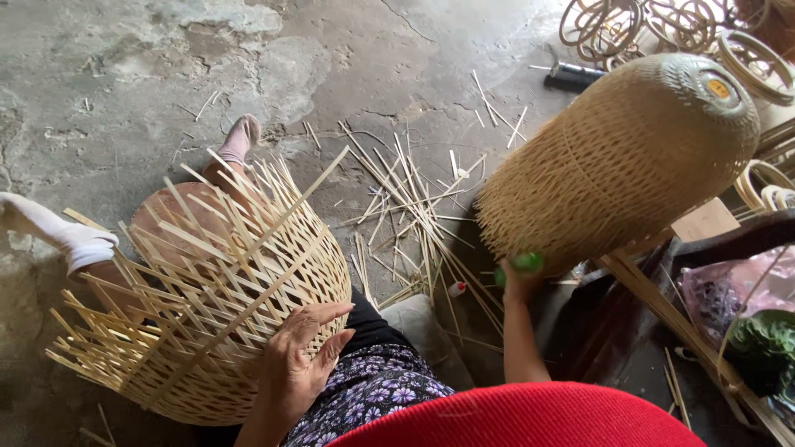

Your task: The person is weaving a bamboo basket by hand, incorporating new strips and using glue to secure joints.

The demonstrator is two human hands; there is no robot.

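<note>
A half-woven bamboo basket (207, 314) with loose strip ends sticking out lies on its side across my legs. My left hand (302, 352) rests flat on its woven wall, fingers spread, gripping nothing. My right hand (517, 277) reaches forward and is closed around a small green object (523, 263) at the lower rim of a tall finished woven bamboo basket (621, 157), which leans tilted on my right. What the green object is I cannot tell.
Loose bamboo strips (414, 207) are scattered on the concrete floor ahead. Coiled bamboo rings (629, 25) lie at the top right, a dark cylinder (575, 76) beside them. Plastic bags (737, 290) and long slats (679, 323) sit at the right. My socked feet (240, 136) stretch forward.
</note>
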